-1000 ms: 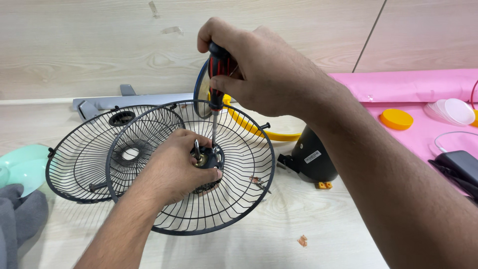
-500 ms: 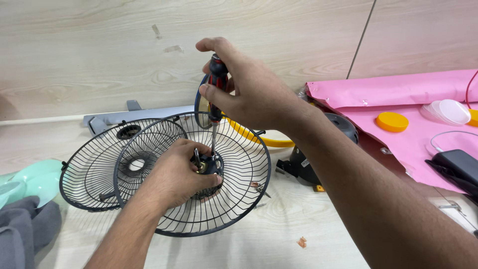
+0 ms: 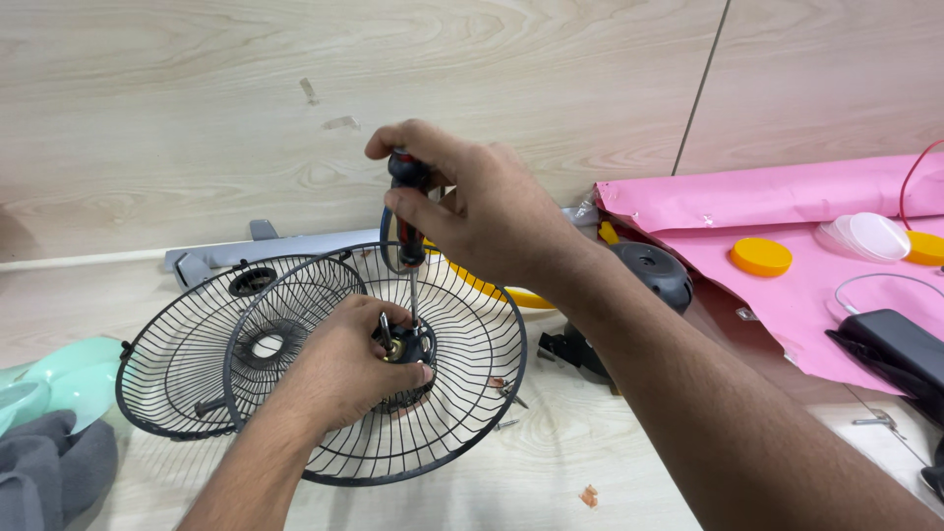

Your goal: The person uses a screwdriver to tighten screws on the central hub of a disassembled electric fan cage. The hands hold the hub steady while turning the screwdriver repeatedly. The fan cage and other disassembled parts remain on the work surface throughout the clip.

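Black wire fan guard [image 3: 462,433], hub hidden under left hand [image 3: 344,369], right hand [image 3: 482,211] clenching screwdriver [image 3: 409,226]

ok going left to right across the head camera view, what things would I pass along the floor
Grey cloth → mint green fan blade → rear black wire guard → front black wire guard, with the left hand at its hub → black fan motor housing → orange lid → clear lid.
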